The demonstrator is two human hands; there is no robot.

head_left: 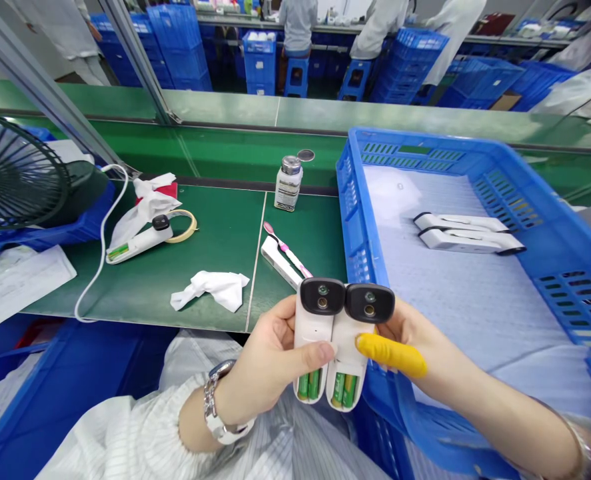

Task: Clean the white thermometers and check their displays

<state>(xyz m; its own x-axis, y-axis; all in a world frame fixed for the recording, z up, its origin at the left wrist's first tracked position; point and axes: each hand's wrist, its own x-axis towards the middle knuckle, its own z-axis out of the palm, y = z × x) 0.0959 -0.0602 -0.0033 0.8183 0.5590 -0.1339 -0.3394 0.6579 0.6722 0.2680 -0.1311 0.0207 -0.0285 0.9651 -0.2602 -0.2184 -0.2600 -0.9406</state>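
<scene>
Clamping left twin-lens device (313, 328) in left hand (275, 353), right twin-lens device (348, 335) in right hand (411, 333) | can't clearly judge underside hold | may shed uncovered green batteries (314, 385) if tipped

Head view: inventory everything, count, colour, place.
held devices: two, white/black, centre
batteries: several, green, inside devices
crate: one, blue, right
crate devices: two, white/black, right
bench device: one, white/black, left
tape: one, cream, left
bottle: one, whitish, rear
toothbrush: one, pink/white, centre
wipes: two, white, left
fan: one, dark, left
cable: one, white, left
bench: one, green, centre
rear crates: many, blue, background
people: several, pale clothing, background
left hand: one, bare, centre
right hand: one, yellow thumb cover, centre
</scene>
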